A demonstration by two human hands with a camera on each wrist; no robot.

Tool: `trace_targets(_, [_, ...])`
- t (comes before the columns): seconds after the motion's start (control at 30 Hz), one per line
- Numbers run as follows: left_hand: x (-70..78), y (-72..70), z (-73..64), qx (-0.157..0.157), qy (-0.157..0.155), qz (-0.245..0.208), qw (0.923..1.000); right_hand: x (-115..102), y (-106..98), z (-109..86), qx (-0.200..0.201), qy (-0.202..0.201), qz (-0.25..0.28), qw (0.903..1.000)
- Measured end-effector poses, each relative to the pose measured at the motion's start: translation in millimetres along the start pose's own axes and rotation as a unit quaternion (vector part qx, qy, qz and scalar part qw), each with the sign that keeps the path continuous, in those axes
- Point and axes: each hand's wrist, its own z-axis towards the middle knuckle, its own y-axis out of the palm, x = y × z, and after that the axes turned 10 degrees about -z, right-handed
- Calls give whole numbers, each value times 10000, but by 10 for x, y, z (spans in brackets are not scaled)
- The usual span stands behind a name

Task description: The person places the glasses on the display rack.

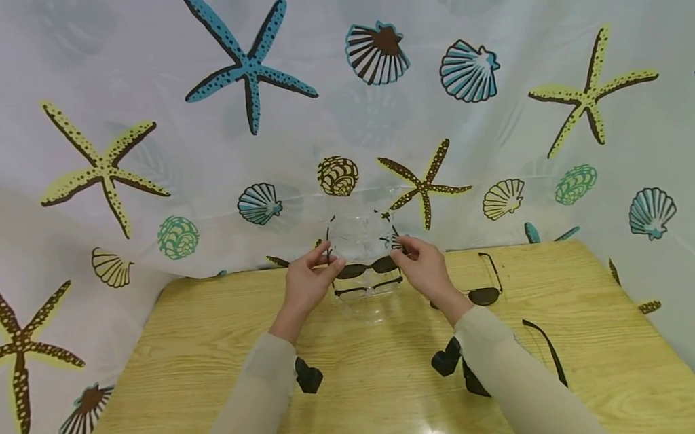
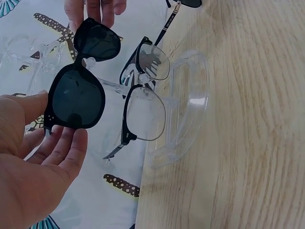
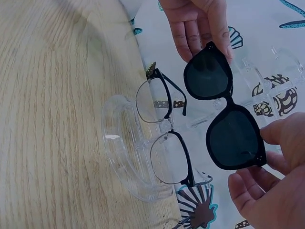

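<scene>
Black sunglasses [image 1: 352, 270] with dark lenses are held level between both hands at a clear display stand [image 1: 375, 315]. My left hand [image 1: 306, 283] pinches their left end, thumb on the near side. At the opposite end my right hand [image 1: 425, 272] grips the frame by the hinge in the same way. The bridge overlaps a clear peg of the stand in the left wrist view. Just below, half-rimmed eyeglasses [image 3: 188, 164] with clear lenses rest on a lower tier. The stand's curved base [image 2: 202, 90] sits on the wooden table.
Another pair of dark-lensed sunglasses [image 1: 484, 296] lies right of the stand, partly behind my right forearm. Nearer, a black pair [image 1: 547, 343] is mostly hidden under that sleeve. A curtain [image 1: 316, 131] printed with starfish and shells hangs along the table's [image 1: 212, 364] back edge.
</scene>
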Motion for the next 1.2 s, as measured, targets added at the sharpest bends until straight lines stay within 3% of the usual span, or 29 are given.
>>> trace_targets(1.2, [-66, 19, 23, 66, -60, 141, 9999, 45, 58, 43, 14, -41, -157, 9999])
